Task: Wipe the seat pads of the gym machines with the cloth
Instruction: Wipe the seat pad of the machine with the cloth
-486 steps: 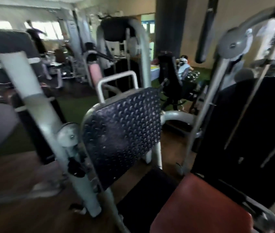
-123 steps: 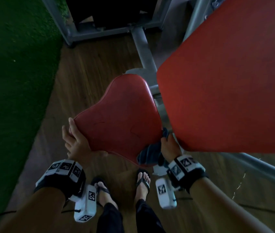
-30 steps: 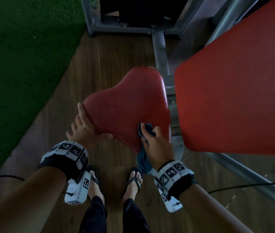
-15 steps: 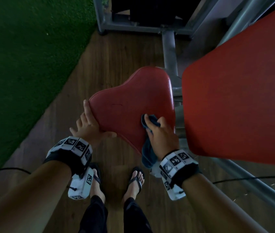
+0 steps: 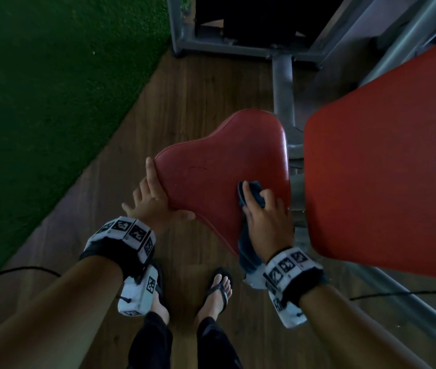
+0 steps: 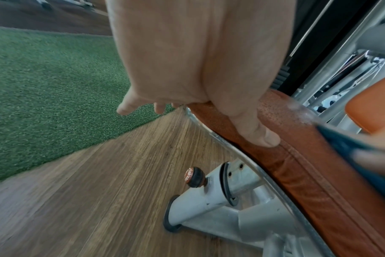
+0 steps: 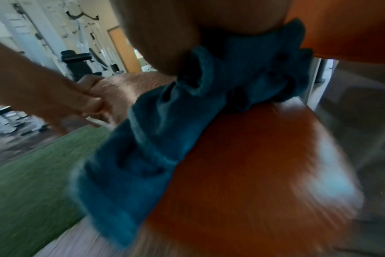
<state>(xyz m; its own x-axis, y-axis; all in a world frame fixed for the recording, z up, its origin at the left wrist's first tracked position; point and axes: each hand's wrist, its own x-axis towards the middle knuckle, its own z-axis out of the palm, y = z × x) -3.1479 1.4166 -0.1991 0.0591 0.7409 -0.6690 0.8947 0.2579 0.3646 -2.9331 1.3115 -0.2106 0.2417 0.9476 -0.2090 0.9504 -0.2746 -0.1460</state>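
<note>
A red, heart-shaped seat pad (image 5: 219,166) sits on a grey post in the middle of the head view. My right hand (image 5: 263,211) grips a bunched blue cloth (image 5: 252,191) and presses it on the pad's right part; the cloth's tail hangs over the near edge. In the right wrist view the cloth (image 7: 176,130) lies blurred across the pad (image 7: 242,173). My left hand (image 5: 155,201) rests on the pad's left edge with its fingers straight and spread. Its thumb (image 6: 259,137) lies on the rim of the pad (image 6: 297,165).
A large red back pad (image 5: 384,169) overhangs at the right. Grey steel frame tubes (image 5: 282,83) run behind the seat, and an adjustment knob (image 6: 195,177) sticks out beneath it. Green turf (image 5: 51,102) borders the wood floor on the left. My sandalled feet (image 5: 218,291) stand below, beside floor cables.
My right hand has slid the cloth a little farther onto the seat pad from its near edge. My left hand has stayed on the pad's left edge.
</note>
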